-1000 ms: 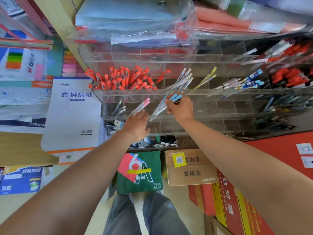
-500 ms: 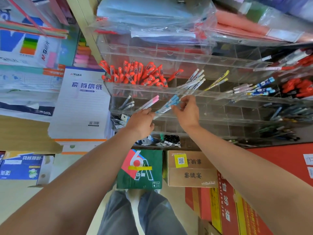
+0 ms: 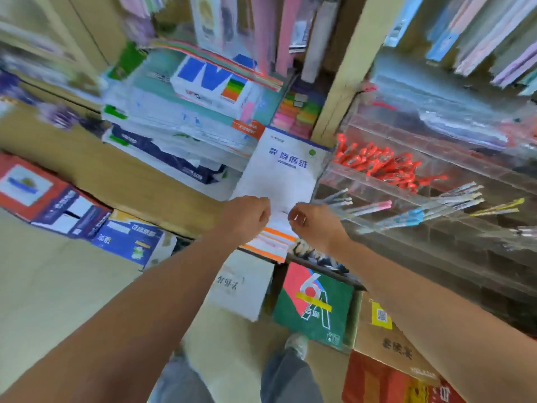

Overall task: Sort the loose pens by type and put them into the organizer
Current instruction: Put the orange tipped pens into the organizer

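Left hand [image 3: 247, 216] and right hand [image 3: 315, 225] curled mid-frame, can't tell if either grip holds anything. Pens [image 3: 412, 215] at right look light, slick; I'd pinch mid-barrel.

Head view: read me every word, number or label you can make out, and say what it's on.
"档信纸", with a blurred character before it: white paper pad.
"6A": green cardboard box.
Too blurred to read: print on the brown carton, white carton and blue box.
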